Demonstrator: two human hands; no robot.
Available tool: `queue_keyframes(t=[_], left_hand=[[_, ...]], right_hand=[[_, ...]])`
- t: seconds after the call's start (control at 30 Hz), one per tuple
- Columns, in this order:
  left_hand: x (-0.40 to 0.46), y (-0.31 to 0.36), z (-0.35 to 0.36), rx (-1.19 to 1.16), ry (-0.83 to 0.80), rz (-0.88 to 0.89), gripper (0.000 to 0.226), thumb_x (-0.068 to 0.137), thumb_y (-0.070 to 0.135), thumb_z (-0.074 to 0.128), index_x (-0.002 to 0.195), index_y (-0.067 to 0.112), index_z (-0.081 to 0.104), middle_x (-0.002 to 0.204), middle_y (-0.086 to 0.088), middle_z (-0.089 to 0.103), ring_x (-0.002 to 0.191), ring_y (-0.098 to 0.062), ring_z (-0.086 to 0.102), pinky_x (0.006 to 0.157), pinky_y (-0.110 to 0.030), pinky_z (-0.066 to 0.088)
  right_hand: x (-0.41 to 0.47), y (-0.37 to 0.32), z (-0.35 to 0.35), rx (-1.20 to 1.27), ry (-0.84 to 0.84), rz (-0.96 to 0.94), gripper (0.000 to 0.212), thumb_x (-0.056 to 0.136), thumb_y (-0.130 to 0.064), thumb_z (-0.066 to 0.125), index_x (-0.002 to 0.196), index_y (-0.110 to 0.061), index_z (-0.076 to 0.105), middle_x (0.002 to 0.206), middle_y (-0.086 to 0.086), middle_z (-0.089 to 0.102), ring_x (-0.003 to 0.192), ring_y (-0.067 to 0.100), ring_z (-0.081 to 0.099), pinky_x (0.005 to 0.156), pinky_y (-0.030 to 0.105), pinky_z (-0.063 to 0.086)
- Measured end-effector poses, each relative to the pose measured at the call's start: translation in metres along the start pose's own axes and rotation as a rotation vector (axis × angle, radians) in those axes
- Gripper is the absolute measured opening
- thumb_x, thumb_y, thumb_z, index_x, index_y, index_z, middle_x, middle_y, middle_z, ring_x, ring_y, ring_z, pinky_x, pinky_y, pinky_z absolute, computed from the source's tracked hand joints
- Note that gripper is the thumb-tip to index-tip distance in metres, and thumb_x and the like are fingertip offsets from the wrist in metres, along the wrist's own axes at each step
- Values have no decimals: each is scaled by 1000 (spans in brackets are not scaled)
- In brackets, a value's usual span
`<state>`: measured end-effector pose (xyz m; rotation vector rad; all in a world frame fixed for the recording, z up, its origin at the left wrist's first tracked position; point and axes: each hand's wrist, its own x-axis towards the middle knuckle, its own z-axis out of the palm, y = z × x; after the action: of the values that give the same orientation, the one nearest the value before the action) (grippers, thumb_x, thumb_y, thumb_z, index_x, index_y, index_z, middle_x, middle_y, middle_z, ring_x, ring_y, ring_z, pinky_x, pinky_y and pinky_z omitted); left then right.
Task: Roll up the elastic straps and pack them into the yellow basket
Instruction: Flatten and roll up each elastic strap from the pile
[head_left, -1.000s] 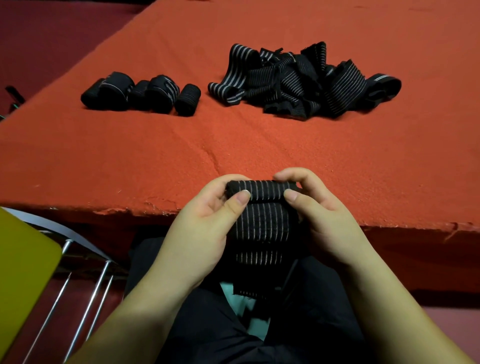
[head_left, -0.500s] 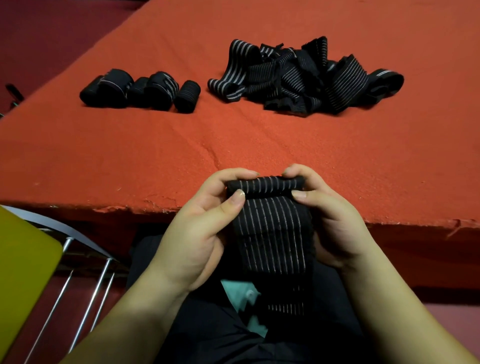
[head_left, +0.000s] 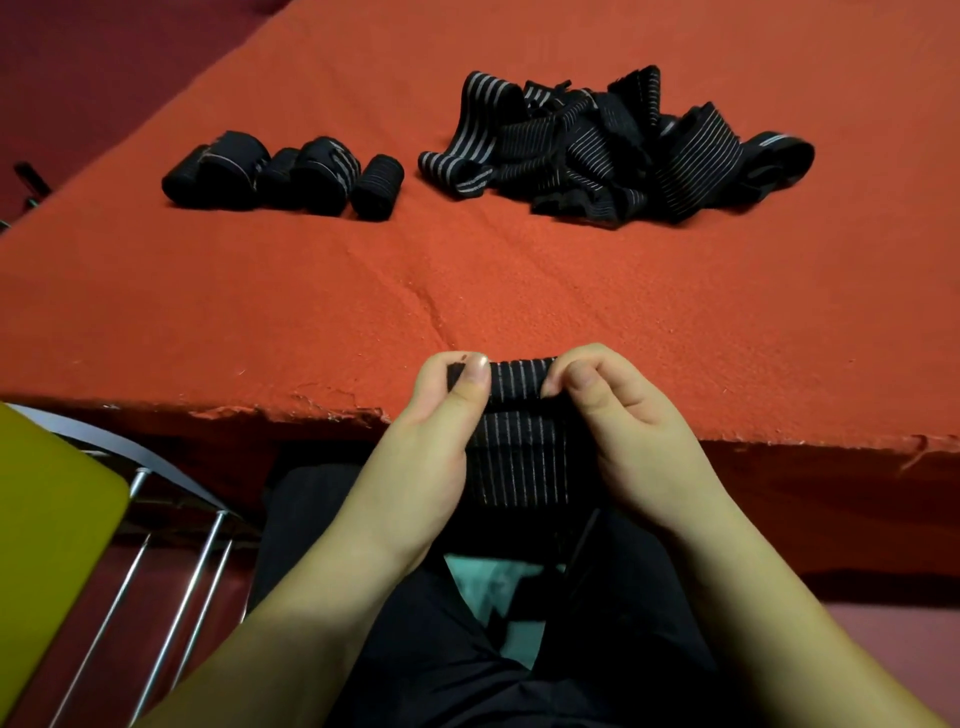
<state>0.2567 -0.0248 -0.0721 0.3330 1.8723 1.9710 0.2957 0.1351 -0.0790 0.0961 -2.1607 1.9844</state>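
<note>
Orange-red carpet-like cloth covers the table (head_left: 311, 312), which fills most of the view, its frayed near edge running just under the person's hands. At the lower left stands a chair with a yellow-green seat (head_left: 47, 545) and thin metal legs. On the far right of the table lies a loose pile of unrolled elastic straps (head_left: 597, 150), black with pale stripes, tangled over each other. Just left of that pile, a short row of rolled straps (head_left: 280, 176) sits side by side, touching one another. At the near table edge, the strap being rolled (head_left: 519, 384) is held between both hands, its rolled top end level with the edge and its loose tail hanging down toward the lap. The left hand (head_left: 431, 447) pinches the roll's left end between thumb and curled fingers. The right hand (head_left: 623, 415) clasps the right end the same way, fingers curled over the top.
</note>
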Motion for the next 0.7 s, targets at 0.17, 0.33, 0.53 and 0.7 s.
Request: queue_keyframes(t=[0.17,0.33,0.53,0.7], left_hand=[[0,1,-1,-55,20,27,22,87,50,54,95,32,63,92,2,69,95,-17,64,100,-53,46],[0,4,-1,-113,-9,36,17,89,41,54,96,29,63,90,4,68,90,-13,63,85,-39,51],[1,3,-3,-300,-64,-8,16,88,23,56,99,28,66,95,3,70,90,-14,67,76,-29,55],[3,6,-5,-431,-88,-8,22,85,7,56,94,23,69,95,-4,68,86,-18,67,71,-30,56]], right_hand=[[0,4,-5,37,-43,75,22,95,-33,49,112,-36,63,91,-21,63,87,-1,59,81,16,45],[2,4,-7,77,-91,151,24,95,-37,48,112,-35,66,107,-11,68,102,8,61,93,26,45],[3,1,-7,238,-113,205,26,92,-28,50,113,-30,65,102,-7,68,92,7,63,79,20,50],[4,-1,-5,576,-160,295,28,86,-16,52,99,-33,71,95,0,68,79,13,64,65,25,53]])
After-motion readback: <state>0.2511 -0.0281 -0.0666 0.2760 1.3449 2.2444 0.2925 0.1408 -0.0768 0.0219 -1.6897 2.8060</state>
